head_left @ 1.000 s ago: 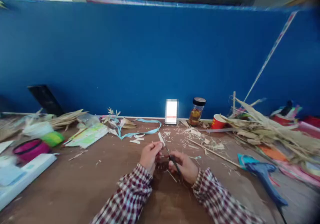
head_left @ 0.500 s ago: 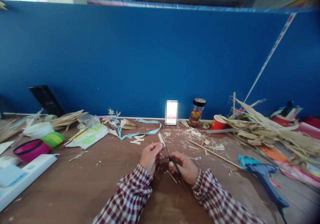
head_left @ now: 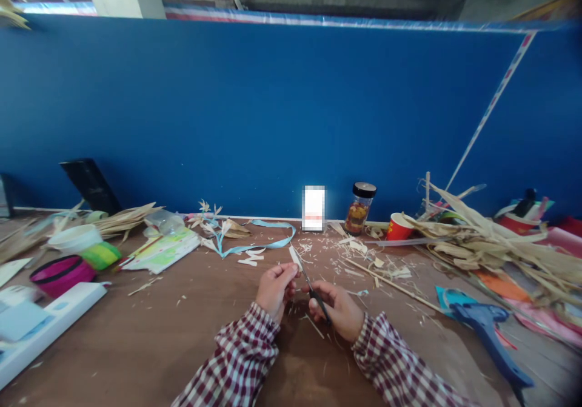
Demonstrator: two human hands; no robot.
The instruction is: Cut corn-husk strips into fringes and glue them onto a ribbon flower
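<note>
Two hands work at the middle of the brown wooden tabletop (head_left: 136,346), close to its near edge and nearly touching. The left hand (head_left: 274,287) pinches a narrow pale dried-leaf strip (head_left: 294,254), which tilts up and away. The right hand (head_left: 340,310) is clenched on small black-handled scissors (head_left: 314,290), blades aimed at the strip; contact can't be told. A light-blue ribbon (head_left: 261,244) lies just beyond. A glass jar with black lid (head_left: 359,208) and a red paper cup (head_left: 399,228) sit at the far edge. A blue glue gun (head_left: 488,333) lies toward the right edge.

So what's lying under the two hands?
Brown table with a few pale slivers between the left hand, gripping a strip, and the right hand, gripping scissors. Whatever lies directly beneath the palms is covered.
</note>
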